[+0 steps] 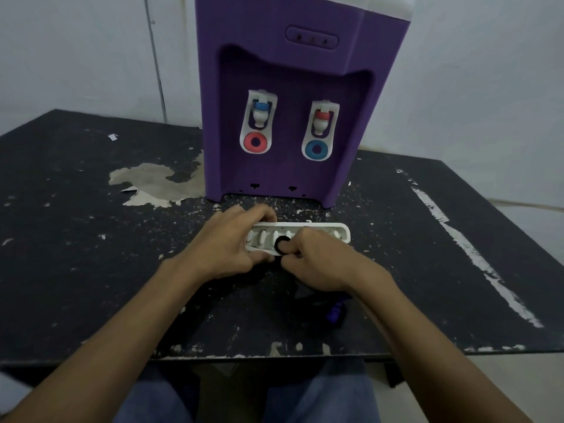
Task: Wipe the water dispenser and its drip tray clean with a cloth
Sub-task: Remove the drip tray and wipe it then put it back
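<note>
White drip tray [341, 234], nearer than water dispenser [290, 87]: left hand [225, 245] grasps left end; right hand [317, 264] pinches black cloth [278, 243] on it

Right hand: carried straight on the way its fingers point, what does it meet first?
The drip tray: the right hand appears to press the cloth onto its slots. Beyond lies a strip of table, then the dispenser base, though depth is unclear.
</note>
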Demonstrator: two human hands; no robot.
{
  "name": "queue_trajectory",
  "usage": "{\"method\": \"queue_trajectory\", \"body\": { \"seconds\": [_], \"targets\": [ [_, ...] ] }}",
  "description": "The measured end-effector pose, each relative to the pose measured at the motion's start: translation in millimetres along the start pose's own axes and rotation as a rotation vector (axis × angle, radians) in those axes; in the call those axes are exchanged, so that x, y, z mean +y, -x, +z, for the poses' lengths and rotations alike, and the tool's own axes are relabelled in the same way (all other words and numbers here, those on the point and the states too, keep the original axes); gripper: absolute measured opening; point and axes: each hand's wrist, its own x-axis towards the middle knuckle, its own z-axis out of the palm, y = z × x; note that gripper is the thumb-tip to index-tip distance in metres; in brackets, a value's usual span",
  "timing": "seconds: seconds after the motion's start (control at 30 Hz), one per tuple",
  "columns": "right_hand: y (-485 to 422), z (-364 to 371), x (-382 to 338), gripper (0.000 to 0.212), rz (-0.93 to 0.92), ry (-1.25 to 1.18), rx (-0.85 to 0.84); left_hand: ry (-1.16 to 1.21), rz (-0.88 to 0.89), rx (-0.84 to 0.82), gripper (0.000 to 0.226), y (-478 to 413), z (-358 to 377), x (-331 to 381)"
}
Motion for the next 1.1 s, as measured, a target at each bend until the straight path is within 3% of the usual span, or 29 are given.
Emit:
{"method": "queue_trajectory", "body": {
  "seconds": [0.23, 0.33, 0.63, 0.77, 0.93, 1.1],
  "targets": [
    [3.3, -2.6, 10.0, 0.017, -0.081, -0.090, 0.011, 0.052, -0.036, -0.018, 0.052, -0.7, 0.2, -1.6],
    [10.4, 0.4, 15.8, 0.023, -0.079, -0.146, 0.060, 0.060, -0.038, -0.024, 0.053, 0.2, 1.2, -2.8],
    [48.0, 7.5, 65.5, 0.041, 0.188, -0.447, 0.516, -0.154, -0.007, -0.102, 0.061, -5.2, -4.4, 3.7],
    [52.4, 10.1, 69.9, 0.042, 0.229, -0.454, 0.532, -0.248, 0.000, -0.192, 0.078, -13.4, -7.0, 10.5],
    [47.8, 10.7, 71.7, 0.041, 0.206, -0.397, 0.480, -0.284, -0.009, -0.250, 0.079, -19.7, -4.5, 16.6],
    [49.8, 14.6, 73.1, 0.040, 0.194, -0.421, 0.467, -0.331, -0.046, -0.162, 0.077, -20.9, 9.0, 25.3]
  ]
}}
